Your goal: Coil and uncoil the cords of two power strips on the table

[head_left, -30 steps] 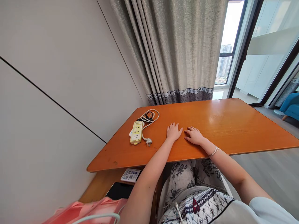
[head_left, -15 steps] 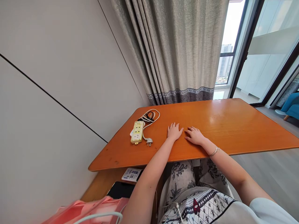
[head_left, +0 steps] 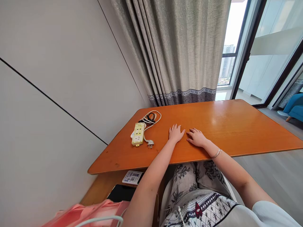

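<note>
My left hand (head_left: 176, 133) lies flat on the orange-brown wooden table (head_left: 227, 126), fingers spread and holding nothing. A short gap to its right, my right hand (head_left: 197, 137) also rests palm down on the wood, fingers stretched out. To the left of my left hand, apart from it, is a pale yellow power strip (head_left: 138, 134) with several sockets. Its white cord (head_left: 155, 123) loops behind it, and the plug (head_left: 150, 143) lies between the strip and my left forearm. A black cable (head_left: 149, 118) is bunched among the loops.
Left of the table stands a plain wall (head_left: 59, 63); a grey curtain (head_left: 184, 56) hangs behind it. Below the near left edge are a printed card (head_left: 132, 177), a black flat object (head_left: 121, 193) and a pink bag (head_left: 92, 214). A glass door is at the right.
The view has shifted very slightly, and my knees have moved a little closer together under the table. Both hands stay in place on the tabletop.
</note>
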The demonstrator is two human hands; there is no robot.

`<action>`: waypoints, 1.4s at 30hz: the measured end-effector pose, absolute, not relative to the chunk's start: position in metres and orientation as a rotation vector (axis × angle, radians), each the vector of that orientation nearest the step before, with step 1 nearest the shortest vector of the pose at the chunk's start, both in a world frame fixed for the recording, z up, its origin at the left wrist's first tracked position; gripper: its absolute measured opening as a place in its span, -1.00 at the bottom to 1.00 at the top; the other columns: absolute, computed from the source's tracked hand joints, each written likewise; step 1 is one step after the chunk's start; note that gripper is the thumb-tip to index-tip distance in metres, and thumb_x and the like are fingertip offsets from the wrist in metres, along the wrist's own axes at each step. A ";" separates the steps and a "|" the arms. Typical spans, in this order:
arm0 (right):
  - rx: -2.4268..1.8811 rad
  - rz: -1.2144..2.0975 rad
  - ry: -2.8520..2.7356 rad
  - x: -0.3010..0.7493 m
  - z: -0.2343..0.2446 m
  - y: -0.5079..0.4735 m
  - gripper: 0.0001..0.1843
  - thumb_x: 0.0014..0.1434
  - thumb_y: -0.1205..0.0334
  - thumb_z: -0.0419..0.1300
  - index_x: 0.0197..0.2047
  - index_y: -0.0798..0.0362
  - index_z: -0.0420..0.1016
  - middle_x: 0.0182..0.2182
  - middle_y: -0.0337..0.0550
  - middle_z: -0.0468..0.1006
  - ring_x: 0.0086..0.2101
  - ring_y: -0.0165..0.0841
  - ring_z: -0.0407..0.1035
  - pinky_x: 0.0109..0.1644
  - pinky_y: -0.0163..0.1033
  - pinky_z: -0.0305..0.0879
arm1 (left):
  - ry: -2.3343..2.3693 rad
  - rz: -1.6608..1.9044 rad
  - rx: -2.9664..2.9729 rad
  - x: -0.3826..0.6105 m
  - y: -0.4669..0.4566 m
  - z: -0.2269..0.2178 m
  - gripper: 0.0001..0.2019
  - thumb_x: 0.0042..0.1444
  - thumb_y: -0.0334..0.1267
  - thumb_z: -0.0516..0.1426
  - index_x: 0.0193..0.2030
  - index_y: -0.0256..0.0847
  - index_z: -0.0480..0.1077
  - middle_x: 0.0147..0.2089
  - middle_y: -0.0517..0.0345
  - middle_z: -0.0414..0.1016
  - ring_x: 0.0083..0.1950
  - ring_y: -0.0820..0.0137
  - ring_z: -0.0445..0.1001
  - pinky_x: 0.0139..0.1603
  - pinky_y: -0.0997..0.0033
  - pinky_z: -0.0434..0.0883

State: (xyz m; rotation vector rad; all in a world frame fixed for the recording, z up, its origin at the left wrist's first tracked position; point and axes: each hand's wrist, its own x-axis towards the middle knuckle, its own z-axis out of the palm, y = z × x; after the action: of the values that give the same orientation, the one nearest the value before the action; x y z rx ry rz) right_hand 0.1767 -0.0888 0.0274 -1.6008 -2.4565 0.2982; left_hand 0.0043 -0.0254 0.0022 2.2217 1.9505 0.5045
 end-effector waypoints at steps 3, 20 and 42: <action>-1.617 0.290 -2.462 0.176 0.029 -0.090 -0.40 0.35 0.02 0.12 0.37 0.09 0.31 0.38 0.15 0.21 0.39 0.00 0.02 0.42 0.06 -0.01 | 2.005 0.415 2.280 0.005 -0.026 0.003 -0.41 0.31 0.03 -0.03 0.34 -0.30 0.28 0.47 -0.29 0.14 0.51 -0.01 0.05 0.47 -0.09 -0.02; -1.611 0.252 -2.452 0.177 0.023 -0.089 -0.41 0.35 0.00 0.11 0.36 0.07 0.32 0.38 0.13 0.22 0.39 -0.04 0.03 0.43 0.04 -0.02 | 1.982 0.450 2.299 0.003 -0.024 0.000 -0.45 0.29 0.02 0.01 0.32 -0.23 0.32 0.45 -0.23 0.20 0.49 0.00 0.09 0.46 -0.09 0.01; -1.595 0.234 -2.456 0.177 0.019 -0.087 -0.41 0.35 0.01 0.10 0.36 0.06 0.31 0.38 0.15 0.22 0.39 -0.04 0.03 0.42 0.04 -0.01 | 1.993 0.396 2.313 0.003 -0.025 0.001 -0.41 0.30 0.04 -0.03 0.35 -0.25 0.29 0.47 -0.20 0.17 0.50 0.03 0.07 0.47 -0.07 0.01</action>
State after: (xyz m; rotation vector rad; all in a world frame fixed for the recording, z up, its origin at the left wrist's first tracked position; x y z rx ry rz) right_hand 0.1770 -0.0875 0.0190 -1.5951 -2.4557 0.2341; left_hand 0.0030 -0.0251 0.0013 2.3132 1.9931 0.3956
